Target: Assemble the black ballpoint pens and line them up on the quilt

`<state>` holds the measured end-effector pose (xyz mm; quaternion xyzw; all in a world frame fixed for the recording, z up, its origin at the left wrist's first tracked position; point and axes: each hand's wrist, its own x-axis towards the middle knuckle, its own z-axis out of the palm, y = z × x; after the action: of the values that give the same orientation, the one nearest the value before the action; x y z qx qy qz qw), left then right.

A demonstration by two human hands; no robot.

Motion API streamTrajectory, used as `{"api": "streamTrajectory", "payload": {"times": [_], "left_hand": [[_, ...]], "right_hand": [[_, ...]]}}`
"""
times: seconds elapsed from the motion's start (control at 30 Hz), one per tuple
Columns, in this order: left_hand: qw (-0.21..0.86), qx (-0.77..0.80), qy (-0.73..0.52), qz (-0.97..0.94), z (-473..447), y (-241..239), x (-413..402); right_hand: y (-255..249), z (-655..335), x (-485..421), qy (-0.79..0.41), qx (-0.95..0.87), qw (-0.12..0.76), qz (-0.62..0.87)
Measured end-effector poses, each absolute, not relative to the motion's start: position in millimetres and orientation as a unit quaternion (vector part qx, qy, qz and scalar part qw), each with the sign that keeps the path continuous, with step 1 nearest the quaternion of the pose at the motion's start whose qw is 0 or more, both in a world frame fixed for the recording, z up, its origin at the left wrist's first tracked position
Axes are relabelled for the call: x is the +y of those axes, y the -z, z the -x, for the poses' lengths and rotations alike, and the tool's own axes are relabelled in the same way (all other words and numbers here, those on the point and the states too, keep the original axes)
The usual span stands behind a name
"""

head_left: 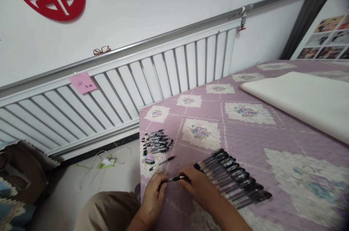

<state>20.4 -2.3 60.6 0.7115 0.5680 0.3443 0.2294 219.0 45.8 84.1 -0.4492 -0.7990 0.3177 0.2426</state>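
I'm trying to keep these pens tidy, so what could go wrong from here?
The pile of black-and-clear pieces lies close to the edge of the cloth-covered table; a nudge might send some to the floor. The loose pen lies unsecured and could roll. The right hand is beside the row of pens, so it might knock some askew.

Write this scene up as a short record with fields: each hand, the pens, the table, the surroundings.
Left hand: grip closed on one end of a pen
Right hand: fingers at the pen's other end
Loose pens: a pile near the table edge, with a single pen lying apart
Lined-up pens: a row beside the right hand, partly hidden by the forearm
Table: patterned purple cloth
Wall side: white radiator with a pink note; glasses above
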Motion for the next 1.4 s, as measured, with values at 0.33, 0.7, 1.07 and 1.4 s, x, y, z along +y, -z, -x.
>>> {"api": "streamTrajectory", "payload": {"times": [0.33,0.7,1.07,1.4], "left_hand": [[0.226,0.566,-0.344,-0.714,-21.7,-62.3,-2.8],[0.234,0.562,-0.333,-0.720,-23.9,-66.9,-4.2],[0.264,0.618,-0.435,-0.599,-15.7,-63.1,-7.5],[0.244,0.639,-0.444,-0.578,-10.5,-63.1,-5.6]], "right_hand": [[-85.5,-223.3,44.0,-0.307,-0.807,0.222,0.454],[-90.6,-227.4,40.4,-0.301,-0.811,0.193,0.462],[-86.6,-221.8,37.0,-0.330,-0.794,0.225,0.458],[-90.4,-231.3,39.0,-0.364,-0.745,0.287,0.479]]}}
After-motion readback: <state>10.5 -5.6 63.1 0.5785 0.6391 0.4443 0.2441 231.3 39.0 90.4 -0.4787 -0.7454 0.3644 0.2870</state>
